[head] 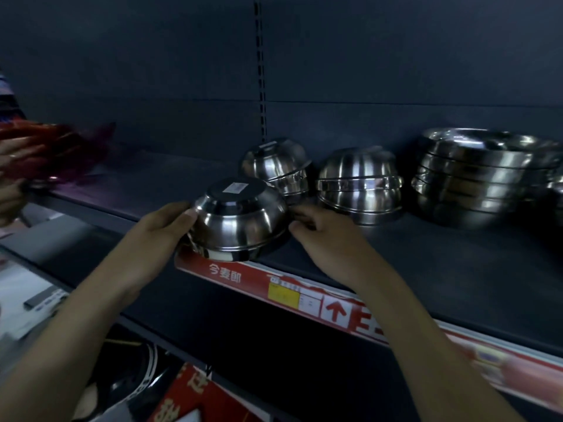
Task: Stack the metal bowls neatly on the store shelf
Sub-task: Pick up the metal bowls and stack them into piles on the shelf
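At shelf (396, 263) edge, left hand (161, 229) and right hand (323, 236) gripped inverted bowls (240, 220); next probably slide back beside stacks (359, 184).

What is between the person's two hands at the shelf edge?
Head view: a small stack of upside-down metal bowls, the left hand gripping one side, the right hand the other.

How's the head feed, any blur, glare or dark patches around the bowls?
Head view: dim overall, back panel very dark; held bowls between left hand and right hand fairly sharp, with bright glints; wide stack far right smeared; red item at left motion-blurred.
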